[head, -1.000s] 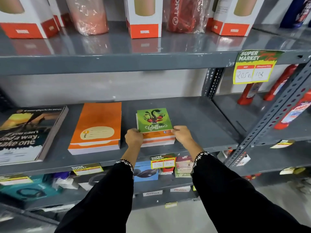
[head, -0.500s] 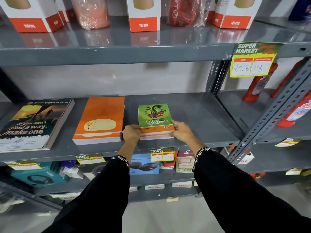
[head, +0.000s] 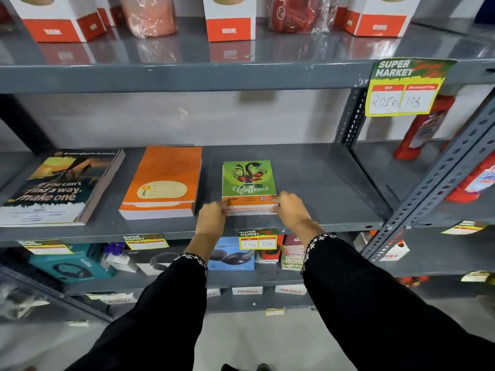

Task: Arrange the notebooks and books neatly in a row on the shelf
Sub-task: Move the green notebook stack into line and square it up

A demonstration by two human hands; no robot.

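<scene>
Three stacks lie flat in a row on the grey middle shelf (head: 316,183). At the left is a dark book stack with "If you can't find a way, make one" (head: 59,188). An orange notebook stack (head: 164,180) lies in the middle. To its right sits a small green "Coffee" notebook stack (head: 249,180). My left hand (head: 211,218) grips that green stack's front left corner, and my right hand (head: 290,210) grips its front right corner. Both black sleeves reach up from below.
The shelf above holds white and red 1000ML boxes (head: 229,20) and wrapped bottles. A yellow price tag (head: 404,89) hangs at the right. Red bottles (head: 420,132) stand in the right bay behind a slotted upright (head: 439,178). Headphone boxes (head: 233,255) sit on the shelf below.
Both hands have stayed on the green Coffee stack's front corners. The stack sits a little squarer to the shelf edge. My head has tilted, shifting the whole view slightly.
</scene>
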